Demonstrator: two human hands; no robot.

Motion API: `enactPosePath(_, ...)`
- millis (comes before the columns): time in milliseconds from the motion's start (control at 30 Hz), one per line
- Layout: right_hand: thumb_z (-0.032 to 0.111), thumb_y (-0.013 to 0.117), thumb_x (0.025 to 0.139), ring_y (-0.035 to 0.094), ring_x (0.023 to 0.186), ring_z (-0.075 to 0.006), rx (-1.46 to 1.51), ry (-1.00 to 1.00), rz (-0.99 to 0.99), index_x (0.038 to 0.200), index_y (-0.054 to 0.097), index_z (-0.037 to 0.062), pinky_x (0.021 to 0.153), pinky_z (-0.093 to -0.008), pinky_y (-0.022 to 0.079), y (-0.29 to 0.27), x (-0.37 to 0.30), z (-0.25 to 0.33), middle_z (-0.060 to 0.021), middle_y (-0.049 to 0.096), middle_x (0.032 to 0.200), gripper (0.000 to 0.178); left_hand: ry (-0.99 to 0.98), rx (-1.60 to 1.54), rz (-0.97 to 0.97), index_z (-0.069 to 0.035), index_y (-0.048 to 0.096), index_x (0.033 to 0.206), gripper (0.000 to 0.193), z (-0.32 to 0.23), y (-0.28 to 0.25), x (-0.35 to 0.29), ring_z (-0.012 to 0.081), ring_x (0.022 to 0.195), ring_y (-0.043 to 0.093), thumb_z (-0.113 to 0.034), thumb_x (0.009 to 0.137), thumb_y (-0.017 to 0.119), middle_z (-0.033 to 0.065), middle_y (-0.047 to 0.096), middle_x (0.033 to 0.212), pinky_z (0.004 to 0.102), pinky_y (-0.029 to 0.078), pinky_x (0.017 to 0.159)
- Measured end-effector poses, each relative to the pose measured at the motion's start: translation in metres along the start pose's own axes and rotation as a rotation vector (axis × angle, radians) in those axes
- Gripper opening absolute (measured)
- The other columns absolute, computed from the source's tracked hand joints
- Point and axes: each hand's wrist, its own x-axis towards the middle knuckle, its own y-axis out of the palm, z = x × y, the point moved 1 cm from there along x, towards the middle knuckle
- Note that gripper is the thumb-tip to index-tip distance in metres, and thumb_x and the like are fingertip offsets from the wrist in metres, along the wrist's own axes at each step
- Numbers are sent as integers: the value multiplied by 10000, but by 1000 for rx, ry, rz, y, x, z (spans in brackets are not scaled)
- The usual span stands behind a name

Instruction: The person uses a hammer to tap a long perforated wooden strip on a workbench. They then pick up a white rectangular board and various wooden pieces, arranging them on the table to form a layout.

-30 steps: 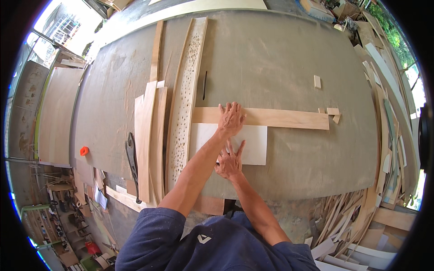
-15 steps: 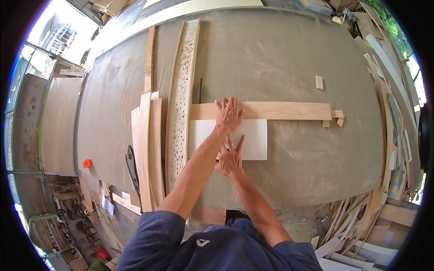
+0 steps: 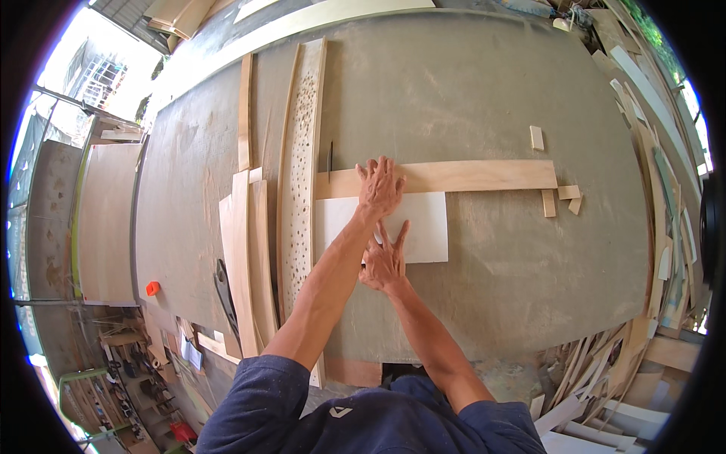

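My left hand lies flat with fingers stretched over a long pale wooden strip. Nearer to me, my right hand rests on a white rectangular panel, two fingers extended apart and the others partly hidden. My left forearm crosses above the panel's left part. The panel lies along the strip's near edge. Both pieces reach leftward to a long board dotted with holes, which runs away from me. A thin dark rod lies by the strip's left end.
Small wood offcuts lie near the strip's right end, and a pale block farther off. Left of the dotted board are stacked wooden strips, black-handled pliers-like tool and an orange object. Scrap wood crowds the right side.
The strip's right end has swung slightly away from me, uncovering more of one offcut; the white panel turned with it. Both hands keep their places on them. The view has tilted a little.
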Motion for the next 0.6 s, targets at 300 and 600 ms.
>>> enactPosePath(300, 486, 750, 833, 206, 1567, -340, -13, 5, -23, 1510, 528, 210, 1107, -884, 62, -4, 20, -11, -38, 347, 1648, 764, 5, 16, -8, 48, 470, 1384, 558, 7, 4, 24, 416, 1328, 409, -386, 1034, 501, 190, 460, 1392, 728, 226, 1155)
enactPosePath(600, 523, 716, 863, 166, 1580, -326, -49, 18, 50, 1560, 451, 242, 1123, -874, 36, -12, 27, -12, -25, 305, 1670, 798, 9, 39, -4, 6, 477, 1345, 512, 10, 5, 34, 434, 1293, 429, -384, 1018, 533, 205, 465, 1354, 737, 252, 1133)
